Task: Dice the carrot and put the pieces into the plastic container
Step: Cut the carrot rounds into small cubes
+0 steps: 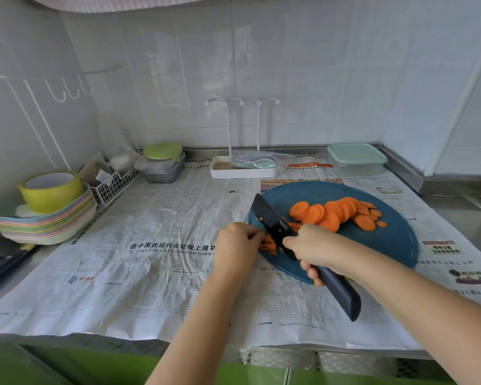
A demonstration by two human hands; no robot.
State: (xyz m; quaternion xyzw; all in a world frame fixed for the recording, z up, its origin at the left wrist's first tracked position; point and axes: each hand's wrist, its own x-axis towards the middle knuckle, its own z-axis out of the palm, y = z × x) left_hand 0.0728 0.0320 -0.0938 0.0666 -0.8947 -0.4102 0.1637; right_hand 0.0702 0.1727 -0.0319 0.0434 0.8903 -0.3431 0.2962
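The left hand [238, 243] is pinching stiff, light carrot strips [270, 245] under curled fingertips [255, 236], just beside the knife [272, 221] that the right hand [315, 247] is gripping, fingers wrapped. They are probably slippery, so hold close behind the blade. The carrot slices [334, 213] are lying beyond the right knuckles, and the plastic container [356, 159] is standing well beyond.

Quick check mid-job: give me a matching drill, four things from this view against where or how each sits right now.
1 knife
2 carrot slices
3 mint-lidded container
4 left hand

A closed, far back right
B fanned across the blue board
C gripped by the right hand
D pinching cut carrot pieces

Pairs: 1-C, 2-B, 3-A, 4-D
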